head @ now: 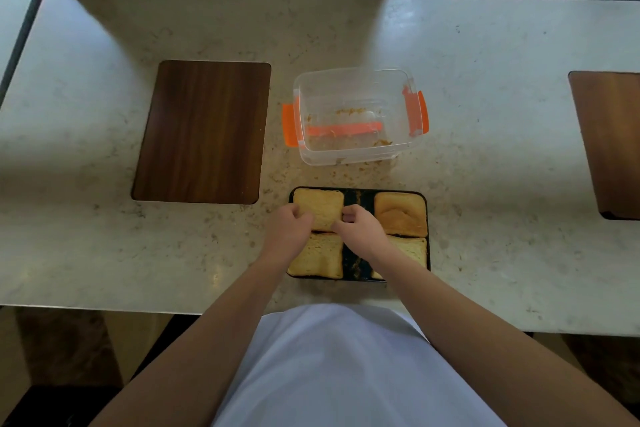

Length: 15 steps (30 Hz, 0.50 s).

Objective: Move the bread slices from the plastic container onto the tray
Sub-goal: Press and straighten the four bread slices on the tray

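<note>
Step in hand: setting slice point(320, 213) into far-left spot of tray point(358, 197). Judged final placement: container point(356, 114) beyond tray holds crumbs only, no bread visible. Three other slices already on tray: far right point(401, 213), near left point(320, 256), near right point(414, 250), last partly hidden by forearm.

Left hand point(289, 229) at slice's left edge, right hand point(360, 229) at its right edge, fingers curled, pinching slice from both sides. Both forearms extended over tray, wrists low.

Next move calls for: loosening of fingers, hands lifted straight off without dragging slice.
</note>
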{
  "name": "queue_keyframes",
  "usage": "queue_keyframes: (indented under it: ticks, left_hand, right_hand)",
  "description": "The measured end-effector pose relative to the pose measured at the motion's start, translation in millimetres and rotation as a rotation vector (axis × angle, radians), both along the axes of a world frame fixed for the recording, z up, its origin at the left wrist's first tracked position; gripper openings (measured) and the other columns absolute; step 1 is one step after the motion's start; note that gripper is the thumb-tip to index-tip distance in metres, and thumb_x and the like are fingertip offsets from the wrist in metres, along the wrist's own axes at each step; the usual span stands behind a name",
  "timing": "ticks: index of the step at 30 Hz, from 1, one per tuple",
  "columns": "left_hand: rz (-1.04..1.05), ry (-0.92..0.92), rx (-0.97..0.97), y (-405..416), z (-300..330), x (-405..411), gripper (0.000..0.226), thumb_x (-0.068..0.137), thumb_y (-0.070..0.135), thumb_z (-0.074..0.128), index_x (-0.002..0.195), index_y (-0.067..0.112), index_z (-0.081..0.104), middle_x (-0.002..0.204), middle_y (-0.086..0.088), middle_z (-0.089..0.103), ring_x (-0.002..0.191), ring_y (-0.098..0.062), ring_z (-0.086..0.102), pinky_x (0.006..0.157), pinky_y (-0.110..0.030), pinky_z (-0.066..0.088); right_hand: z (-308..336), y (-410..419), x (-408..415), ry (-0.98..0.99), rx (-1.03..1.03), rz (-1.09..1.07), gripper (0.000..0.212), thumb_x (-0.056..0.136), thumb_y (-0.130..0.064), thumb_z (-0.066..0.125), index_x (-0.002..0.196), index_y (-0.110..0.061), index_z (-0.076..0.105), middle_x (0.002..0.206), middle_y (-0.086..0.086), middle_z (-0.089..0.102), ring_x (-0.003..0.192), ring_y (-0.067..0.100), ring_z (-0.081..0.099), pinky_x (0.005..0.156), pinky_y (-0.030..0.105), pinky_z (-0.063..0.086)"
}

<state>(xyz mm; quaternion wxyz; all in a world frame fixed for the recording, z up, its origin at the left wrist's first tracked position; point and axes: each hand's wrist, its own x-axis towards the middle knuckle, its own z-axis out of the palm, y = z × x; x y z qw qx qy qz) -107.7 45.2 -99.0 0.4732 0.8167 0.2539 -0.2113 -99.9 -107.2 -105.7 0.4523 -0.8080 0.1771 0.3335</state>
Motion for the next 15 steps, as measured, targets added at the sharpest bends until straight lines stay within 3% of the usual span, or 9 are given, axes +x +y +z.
queue_keyframes:
  ticks: [3, 5, 8, 11, 13, 15]
  left_hand:
    - [-0.013, 0.01, -0.068, -5.1, 0.8, -0.8, 0.01, 0.091, 0.026, 0.053, 0.089, 0.035, 0.047, 0.08, 0.02, 0.04, 0.067, 0.003, 0.039, 0.059, -0.021, 0.03]
    - [-0.012, 0.006, -0.099, -7.4, -0.8, -2.5, 0.006, 0.09, 0.028, 0.052, 0.089, 0.032, 0.056, 0.085, 0.012, 0.047, 0.07, -0.002, 0.044, 0.063, -0.026, 0.032]
    - [0.029, -0.061, -0.072, -8.7, -0.6, -6.5, 0.021, 0.087, 0.023, 0.053, 0.071, 0.028, 0.042, 0.07, 0.011, 0.038, 0.056, -0.004, 0.033, 0.054, -0.024, 0.028]
    - [0.084, -0.119, -0.041, -6.4, 3.2, -7.4, 0.026, 0.091, 0.021, 0.055, 0.08, 0.041, 0.043, 0.076, 0.022, 0.043, 0.064, 0.002, 0.043, 0.059, -0.017, 0.032]
    - [0.062, -0.083, -0.044, -5.0, 3.0, -5.7, 0.017, 0.092, 0.022, 0.054, 0.088, 0.039, 0.053, 0.087, 0.02, 0.05, 0.078, -0.003, 0.049, 0.067, -0.019, 0.036]
    - [0.024, -0.015, -0.028, -4.6, 1.5, -2.9, 0.014, 0.092, 0.024, 0.053, 0.084, 0.035, 0.05, 0.085, 0.016, 0.047, 0.073, -0.002, 0.045, 0.064, -0.023, 0.033]
  right_hand:
    - [-0.5, -6.1, -0.2, 0.003, -0.014, -0.01, 0.061, 0.091, -0.026, 0.062, 0.148, -0.012, 0.044, 0.144, 0.005, 0.055, 0.127, 0.019, 0.053, 0.087, 0.027, 0.041]
    - [-1.1, -10.5, 0.6, 0.005, -0.017, -0.023, 0.061, 0.092, -0.027, 0.062, 0.148, -0.013, 0.044, 0.145, 0.005, 0.054, 0.129, 0.02, 0.052, 0.088, 0.028, 0.041]
    - [-1.9, -14.5, 1.3, -0.002, -0.023, -0.037, 0.06, 0.092, -0.027, 0.063, 0.148, -0.013, 0.044, 0.145, 0.005, 0.054, 0.129, 0.02, 0.052, 0.088, 0.028, 0.042]
    - [-1.9, -13.8, 1.3, -0.01, -0.023, -0.028, 0.06, 0.093, -0.025, 0.061, 0.149, -0.013, 0.043, 0.146, 0.006, 0.054, 0.129, 0.021, 0.052, 0.089, 0.028, 0.042]
    - [-1.3, -12.4, 1.3, -0.007, -0.017, -0.02, 0.06, 0.093, -0.026, 0.06, 0.149, -0.013, 0.042, 0.147, 0.006, 0.053, 0.13, 0.021, 0.052, 0.089, 0.029, 0.042]
    - [-1.0, -12.0, 1.3, -0.008, -0.016, -0.018, 0.06, 0.093, -0.026, 0.06, 0.149, -0.013, 0.042, 0.147, 0.006, 0.053, 0.131, 0.021, 0.052, 0.09, 0.029, 0.042]
